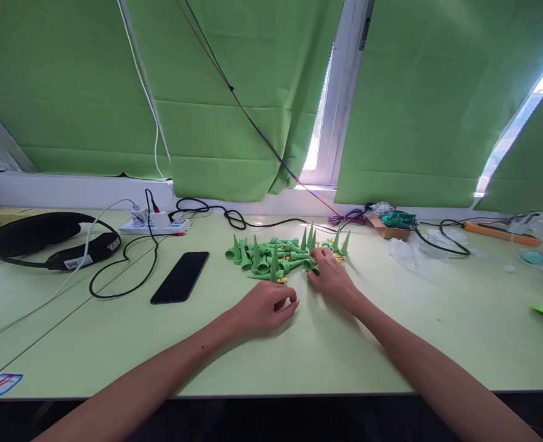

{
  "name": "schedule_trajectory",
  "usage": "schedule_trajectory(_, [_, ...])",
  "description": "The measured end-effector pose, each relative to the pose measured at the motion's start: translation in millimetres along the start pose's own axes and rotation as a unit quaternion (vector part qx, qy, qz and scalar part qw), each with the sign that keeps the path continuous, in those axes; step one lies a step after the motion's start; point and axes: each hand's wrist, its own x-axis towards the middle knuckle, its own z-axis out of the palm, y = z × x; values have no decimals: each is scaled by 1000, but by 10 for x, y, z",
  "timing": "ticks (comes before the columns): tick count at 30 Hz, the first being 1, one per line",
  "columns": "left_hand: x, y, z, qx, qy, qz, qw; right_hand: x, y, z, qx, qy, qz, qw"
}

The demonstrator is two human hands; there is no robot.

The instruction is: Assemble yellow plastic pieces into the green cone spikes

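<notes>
A pile of green plastic cone-shaped pieces [262,250] lies on the table, several of them standing upright with their points up. Small yellow parts [340,255] show among them at the right side. My right hand [330,275] reaches to the pile's right front edge, its fingers closed around a green cone-shaped piece [311,266] that is partly hidden. In front of the pile, my left hand [266,307] rests near the table top with fingers curled and thumb close to the index finger. Whatever it may hold is too small or hidden to make out.
To the left lie a black phone [180,278], a black neckband-shaped device [80,242] and a white power strip [154,226] with cables. At the right are a small cardboard box [388,229], clear plastic bags [412,255] and an orange tool [501,234]. Green blinds hang behind.
</notes>
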Motion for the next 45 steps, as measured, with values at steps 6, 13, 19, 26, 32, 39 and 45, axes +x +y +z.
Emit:
schedule_trajectory(6, [-5,-6,5,2,3,-1,1000,0,-16,8,26,56,5,998])
schedule_trajectory(13, [0,-23,16,3,9,1,1000,6,-38,0,125,192,-31,973])
schedule_trajectory(19, [-12,-37,33,-5,15,-4,1000,-22,-95,-63,235,289,-39,927])
schedule_trajectory(26, [45,-18,7,-108,39,-109,987,-104,-190,-58,370,246,-66,893])
schedule_trajectory(32, [94,6,-28,-254,97,-190,944,-173,-276,-26,396,218,-138,881])
schedule_trajectory(39, [115,-5,-79,-362,87,-179,911,-220,-311,-59,390,179,-192,882])
schedule_trajectory(45, [115,-38,-51,-430,113,-176,878,-245,-309,-60,403,133,-206,882])
